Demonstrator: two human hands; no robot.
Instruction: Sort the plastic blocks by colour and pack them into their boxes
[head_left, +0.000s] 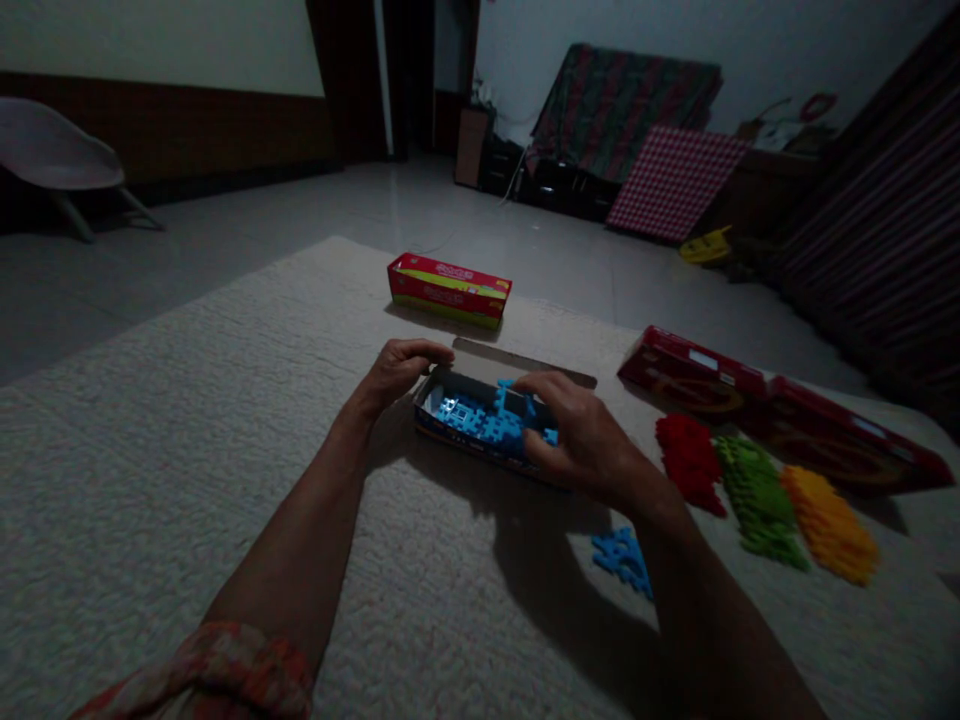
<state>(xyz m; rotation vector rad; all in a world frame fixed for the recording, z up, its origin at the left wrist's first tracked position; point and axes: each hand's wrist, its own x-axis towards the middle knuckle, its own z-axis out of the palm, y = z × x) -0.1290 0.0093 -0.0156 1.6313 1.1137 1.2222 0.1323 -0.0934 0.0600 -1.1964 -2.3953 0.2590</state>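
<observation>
An open cardboard box (472, 447) with a dark outer wall lies lengthwise on the mat, its lid flap folded back on the far side. Inside it are several light-blue interlocking plastic pieces (484, 425). My left hand (399, 372) is closed on the box's left end, fingers over the rim at the far corner. Over the box's right half, my right hand (577, 425) pinches a blue interlocking piece (507, 398), thumb on the near side; its fingers partly hide this piece and those beneath. Another blue piece (622, 558) lies on the mat beside my right forearm, partly covered by it.
A red and yellow box (450, 290) stands beyond the open one. To the right are two dark red boxes (694, 375), with red pieces (688, 462), green pieces (757, 500) and orange pieces (829, 525) piled before them. A chair (60, 150) stands far left.
</observation>
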